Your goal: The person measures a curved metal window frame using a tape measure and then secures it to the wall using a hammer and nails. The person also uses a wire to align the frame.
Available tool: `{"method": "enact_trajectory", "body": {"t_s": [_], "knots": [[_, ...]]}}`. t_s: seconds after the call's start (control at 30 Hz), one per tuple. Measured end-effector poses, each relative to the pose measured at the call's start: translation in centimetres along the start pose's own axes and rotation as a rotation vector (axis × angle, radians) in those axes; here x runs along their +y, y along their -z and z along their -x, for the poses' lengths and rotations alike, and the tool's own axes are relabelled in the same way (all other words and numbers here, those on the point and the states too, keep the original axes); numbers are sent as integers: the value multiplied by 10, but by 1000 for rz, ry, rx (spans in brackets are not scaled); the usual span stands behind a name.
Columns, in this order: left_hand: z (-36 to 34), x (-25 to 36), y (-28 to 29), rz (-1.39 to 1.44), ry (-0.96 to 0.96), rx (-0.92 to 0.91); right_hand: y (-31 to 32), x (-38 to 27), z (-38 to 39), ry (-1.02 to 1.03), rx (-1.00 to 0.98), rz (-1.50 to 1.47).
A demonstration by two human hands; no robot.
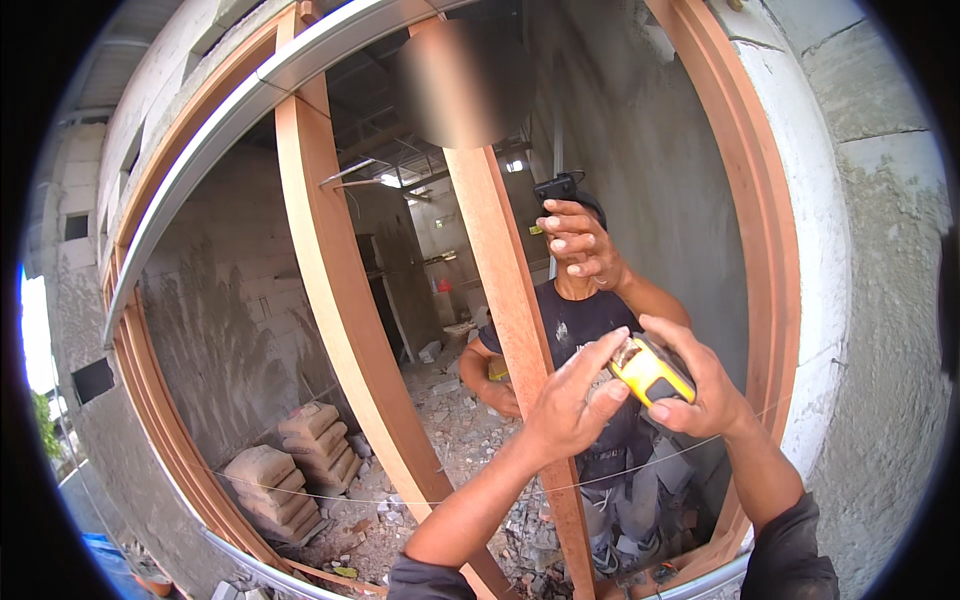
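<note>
In the near right of the head view, just before the far person in a dark shirt (566,322), my right hand (703,385) holds a yellow-and-black, rounded tape measure (655,373), thumb below and fingers above. My left hand (575,402) comes to the tape measure's left end, thumb and forefinger a narrow gap apart; I cannot tell whether they grip anything there. Left of my hands stand a reddish-brown wooden post (505,270) and, farther left, a paler wooden post (345,310). A thin white string (385,500) crosses the frame's lower part. Stacked brown paper sacks (268,488) sit at the far left.
</note>
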State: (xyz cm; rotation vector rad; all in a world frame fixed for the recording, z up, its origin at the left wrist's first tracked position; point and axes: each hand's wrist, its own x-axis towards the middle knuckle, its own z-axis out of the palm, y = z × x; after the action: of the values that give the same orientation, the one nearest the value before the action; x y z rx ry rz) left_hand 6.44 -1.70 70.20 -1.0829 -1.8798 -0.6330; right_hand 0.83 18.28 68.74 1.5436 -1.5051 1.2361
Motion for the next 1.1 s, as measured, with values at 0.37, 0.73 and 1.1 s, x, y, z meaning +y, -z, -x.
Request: {"method": "enact_trajectory", "body": {"t_s": [0.37,0.73,1.1], "knots": [[-80,26,97,-190,152,56,12,-9,-105,369,-56,660],[-100,24,295,-262,128,677,121,39,-142,221,221,986],[-133,-42,320,-397,144,900,175,33,-217,177,394,1055]]}}
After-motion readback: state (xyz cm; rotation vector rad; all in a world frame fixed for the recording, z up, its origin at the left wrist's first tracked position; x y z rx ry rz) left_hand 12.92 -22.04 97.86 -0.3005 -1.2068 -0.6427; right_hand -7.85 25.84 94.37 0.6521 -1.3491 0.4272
